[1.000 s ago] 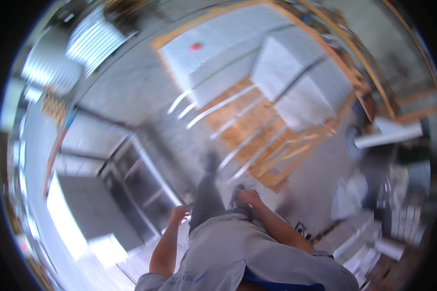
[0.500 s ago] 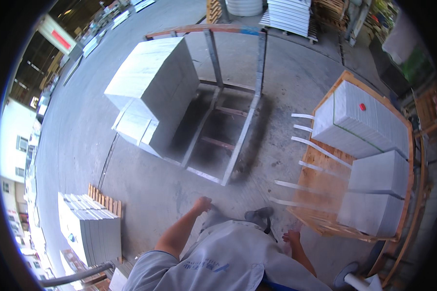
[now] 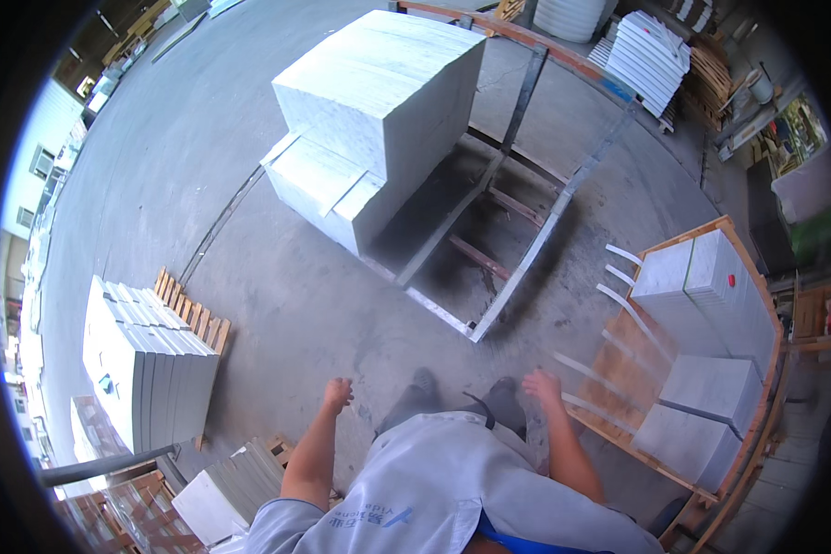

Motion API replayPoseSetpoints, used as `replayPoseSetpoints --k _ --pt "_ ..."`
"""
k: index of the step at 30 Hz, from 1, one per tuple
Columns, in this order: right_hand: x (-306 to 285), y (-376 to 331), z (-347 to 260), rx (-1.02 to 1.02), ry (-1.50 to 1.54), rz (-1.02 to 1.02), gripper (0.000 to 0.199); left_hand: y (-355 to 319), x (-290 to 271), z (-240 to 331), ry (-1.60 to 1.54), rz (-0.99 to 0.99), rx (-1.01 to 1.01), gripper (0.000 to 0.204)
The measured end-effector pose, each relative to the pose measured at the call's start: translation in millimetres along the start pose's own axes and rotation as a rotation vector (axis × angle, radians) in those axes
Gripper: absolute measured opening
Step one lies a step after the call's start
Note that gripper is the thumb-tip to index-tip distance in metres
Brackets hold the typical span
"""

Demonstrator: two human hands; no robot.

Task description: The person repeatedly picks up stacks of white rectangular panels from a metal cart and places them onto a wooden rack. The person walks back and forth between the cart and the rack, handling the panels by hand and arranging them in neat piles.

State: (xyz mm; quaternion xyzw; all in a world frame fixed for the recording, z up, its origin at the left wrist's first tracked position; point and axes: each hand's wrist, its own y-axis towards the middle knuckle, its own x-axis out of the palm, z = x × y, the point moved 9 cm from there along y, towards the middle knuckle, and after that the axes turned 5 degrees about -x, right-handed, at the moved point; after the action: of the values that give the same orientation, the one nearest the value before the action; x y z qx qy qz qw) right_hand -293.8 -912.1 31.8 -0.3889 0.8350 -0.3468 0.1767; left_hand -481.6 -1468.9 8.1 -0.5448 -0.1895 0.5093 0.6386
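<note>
My left hand (image 3: 339, 394) hangs in the air at my left side, its fingers loosely bent and holding nothing. Out to the right, my right hand (image 3: 543, 384) is raised in front of my hip, empty, its fingers partly apart. Neither hand touches anything. Ahead of me stands a metal frame rack (image 3: 451, 314) on the floor, with upright bars along its far side. White marbled stone slabs (image 3: 369, 78) lean in a thick block on its left part, with a lower, strapped block (image 3: 319, 189) of slabs in front. Bars and floor show in the rack's right part.
At right, an open wooden crate (image 3: 725, 222) holds stacked pale stone pieces, with white straps (image 3: 635, 320) sticking out toward me. A slab stack (image 3: 148, 360) stands on a pallet at left, and another pale stack (image 3: 235, 494) is nearer. Pallets (image 3: 706, 74) lie far right.
My view has turned left, so the rack and slabs sit farther right and higher. My right hand has swung forward and up; my left hand has drawn back slightly. Both stay empty.
</note>
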Motion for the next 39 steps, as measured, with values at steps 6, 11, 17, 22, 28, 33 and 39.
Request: replayPoseSetpoints --k 6,11,17,22,28,33,39 --pt "81 17 -9 0.066 -0.324 -0.107 0.032 -13 -56 -28 -0.374 0.07 0.096 0.037" --pt "144 59 -25 0.081 -0.475 -0.185 0.03 -27 -36 -123 -0.474 0.091 -0.155 0.034" --pt "248 123 -95 0.023 -0.434 -0.251 0.029 -23 -30 -159 -0.533 -0.024 -0.377 0.039" --pt "345 160 -194 -0.071 -0.269 -0.303 0.035 19 -95 -21 -0.457 0.058 -0.226 0.039" --pt "465 208 -328 -0.27 -0.192 -0.31 0.04 51 -168 168 -0.564 0.101 0.102 0.038" --pt "538 233 -414 -0.365 -0.197 -0.224 0.045 75 -193 234 -0.5 0.037 0.066 0.038" --pt "593 286 -471 -0.524 -0.535 0.07 0.057 144 -250 277 -0.405 -0.029 -0.062 0.037"
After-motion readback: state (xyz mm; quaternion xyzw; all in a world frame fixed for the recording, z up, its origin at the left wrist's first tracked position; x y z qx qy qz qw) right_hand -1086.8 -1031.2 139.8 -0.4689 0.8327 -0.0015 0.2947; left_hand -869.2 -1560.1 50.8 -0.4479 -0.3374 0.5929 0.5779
